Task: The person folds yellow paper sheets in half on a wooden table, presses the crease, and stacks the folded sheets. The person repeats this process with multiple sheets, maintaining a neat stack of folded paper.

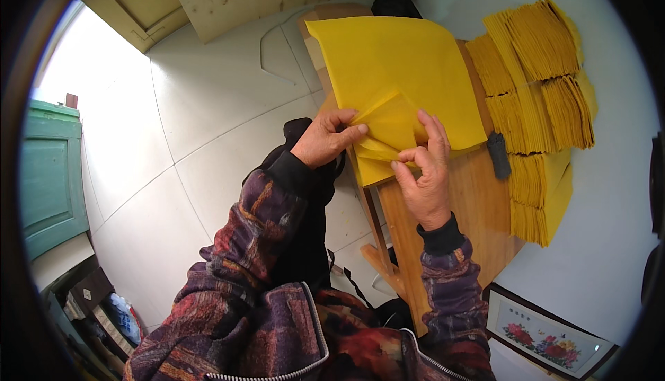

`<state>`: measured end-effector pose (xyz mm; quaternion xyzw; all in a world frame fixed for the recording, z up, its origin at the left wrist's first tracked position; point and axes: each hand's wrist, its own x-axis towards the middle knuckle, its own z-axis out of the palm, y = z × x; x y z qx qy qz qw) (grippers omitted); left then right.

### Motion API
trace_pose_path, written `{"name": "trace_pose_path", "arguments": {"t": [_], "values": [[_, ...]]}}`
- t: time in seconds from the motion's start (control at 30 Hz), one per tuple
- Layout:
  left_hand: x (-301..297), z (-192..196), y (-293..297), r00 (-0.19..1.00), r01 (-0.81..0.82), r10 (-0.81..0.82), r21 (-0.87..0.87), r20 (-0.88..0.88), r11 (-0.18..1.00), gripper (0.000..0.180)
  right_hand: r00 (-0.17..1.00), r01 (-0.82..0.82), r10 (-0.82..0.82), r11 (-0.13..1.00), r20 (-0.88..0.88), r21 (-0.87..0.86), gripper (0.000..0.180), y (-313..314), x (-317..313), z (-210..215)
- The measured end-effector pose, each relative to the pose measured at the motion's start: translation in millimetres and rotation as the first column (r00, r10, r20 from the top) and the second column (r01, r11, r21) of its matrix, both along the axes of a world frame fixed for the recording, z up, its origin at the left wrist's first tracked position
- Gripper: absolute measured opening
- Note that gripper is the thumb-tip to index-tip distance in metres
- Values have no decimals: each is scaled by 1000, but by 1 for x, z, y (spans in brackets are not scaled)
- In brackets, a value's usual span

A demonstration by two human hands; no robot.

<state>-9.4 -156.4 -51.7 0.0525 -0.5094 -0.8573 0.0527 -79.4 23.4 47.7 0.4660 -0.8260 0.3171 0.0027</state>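
Note:
Between my two hands is a thin yellow sheet, partly folded, its pointed corner lifted. My left hand pinches its left edge between thumb and fingers. With thumb and forefinger, my right hand grips the sheet's lower right edge, while the other fingers stretch upward along it. Beneath lies a broad stack of yellow sheets, hanging slightly over the left side of the wooden table. Whether the lifted sheet is still joined to the stack at its far side I cannot tell.
Tall bundles of folded yellow pieces stand along the wall at the table's right. A dark grey cloth-like object lies beside them. A framed flower picture is at lower right, a green cabinet at far left, a tiled floor between.

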Motion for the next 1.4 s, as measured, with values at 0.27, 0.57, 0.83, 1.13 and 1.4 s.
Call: {"name": "trace_pose_path", "arguments": {"t": [0.27,0.57,0.83,1.13,1.4], "values": [[7,11,-8,997,77,-73,141,-33,987,28,988,59,-51,997,144,-55,11,-2,-11,0],[1,3,1,1000,3,-5,137,15,991,23,990,78,-72,996,123,-49,19,-1,-12,-3],[-1,2,3,997,-66,65,18,47,998,24,976,32,-38,999,-215,-30,53,11,2,-10],[-1,-1,2,998,-43,43,-4,47,999,26,936,-36,64,996,-345,86,24,15,8,-18],[-1,-4,3,996,-65,67,-29,56,997,26,985,-44,53,997,-162,59,25,6,6,-1]]}}
